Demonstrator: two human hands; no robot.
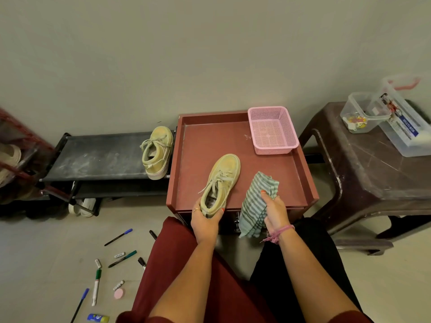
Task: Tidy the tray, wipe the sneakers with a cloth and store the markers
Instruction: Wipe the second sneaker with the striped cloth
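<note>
**Sneaker held on the tray, cloth gripped beside it**

A pale green sneaker (220, 183) is held at its heel by the left hand (206, 216), fingers curled round the back; it lies on the red tray (203, 141) at the frame's centre, toe pointing to the upper right. A striped cloth (257, 203) is gripped by the right hand (275, 212) just right of it and hangs over the tray's near edge. A pink basket (272, 130) with nothing seen inside stands in the tray's upper right corner; bare tray floor is left between it and the sneaker. The second sneaker (157, 155) is set on a black rack (98, 157) at the tray's left edge. Markers (119, 237) and pens are scattered on the floor at lower left. At the upper right, clear plastic boxes (363, 113), one with small colourful items inside, are seen on a brown stool (363, 169).
</note>
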